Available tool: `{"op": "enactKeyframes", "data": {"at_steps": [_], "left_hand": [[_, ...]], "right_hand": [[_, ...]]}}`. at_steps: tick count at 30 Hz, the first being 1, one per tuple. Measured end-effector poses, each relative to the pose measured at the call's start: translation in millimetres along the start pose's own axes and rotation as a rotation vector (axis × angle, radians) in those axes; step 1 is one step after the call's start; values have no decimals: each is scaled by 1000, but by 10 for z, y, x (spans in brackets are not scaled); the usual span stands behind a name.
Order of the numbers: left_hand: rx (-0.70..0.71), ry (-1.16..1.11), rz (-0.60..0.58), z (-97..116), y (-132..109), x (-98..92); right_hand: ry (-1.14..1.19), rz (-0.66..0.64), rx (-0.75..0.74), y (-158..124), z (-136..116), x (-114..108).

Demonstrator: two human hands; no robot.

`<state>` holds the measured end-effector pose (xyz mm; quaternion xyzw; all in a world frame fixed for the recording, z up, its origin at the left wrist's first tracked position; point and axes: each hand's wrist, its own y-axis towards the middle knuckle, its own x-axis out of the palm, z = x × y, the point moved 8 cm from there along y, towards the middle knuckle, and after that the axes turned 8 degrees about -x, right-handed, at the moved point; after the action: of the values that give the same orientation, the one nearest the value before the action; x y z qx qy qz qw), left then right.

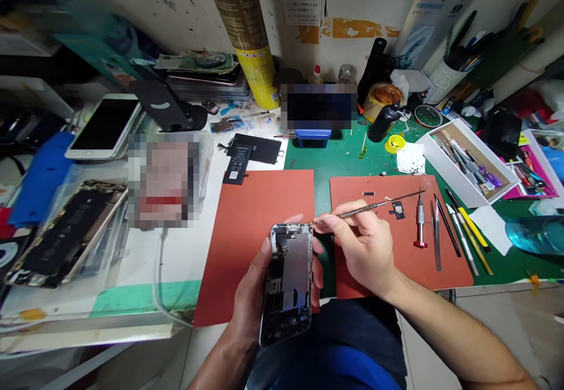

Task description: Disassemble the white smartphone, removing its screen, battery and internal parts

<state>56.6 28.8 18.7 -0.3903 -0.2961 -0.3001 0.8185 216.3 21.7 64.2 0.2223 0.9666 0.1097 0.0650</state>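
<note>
My left hand [253,287] is wrapped round an opened phone [296,278], thumb on its left edge and fingers behind the right edge. The phone's inside faces up, with bare metal where a battery would lie and small parts at both ends. Between the thumb and fingers of my right hand [368,246] is a thin metal pry tool [363,208]. Its near tip meets the phone's top right corner, and its pointed far end sticks out to the right. A small black phone part [398,210] lies on the right red mat [352,278].
A screwdriver [420,219], tweezers [436,234] and several pens or knives lie at right, before a white tool box [467,161]. A phone battery [238,164] touches the left red mat [220,284]. Further left are another opened phone [66,231] and a white cable [157,272]. A spray can [249,43] stands behind.
</note>
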Motion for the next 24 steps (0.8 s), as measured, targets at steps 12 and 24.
{"op": "enactKeyframes", "data": {"at_steps": [12, 24], "left_hand": [[-6, 29, 34, 15, -43, 82], [-71, 6, 36, 11, -38, 73]], "right_hand": [[43, -10, 20, 30, 36, -17], [152, 29, 61, -34, 128, -47]]}}
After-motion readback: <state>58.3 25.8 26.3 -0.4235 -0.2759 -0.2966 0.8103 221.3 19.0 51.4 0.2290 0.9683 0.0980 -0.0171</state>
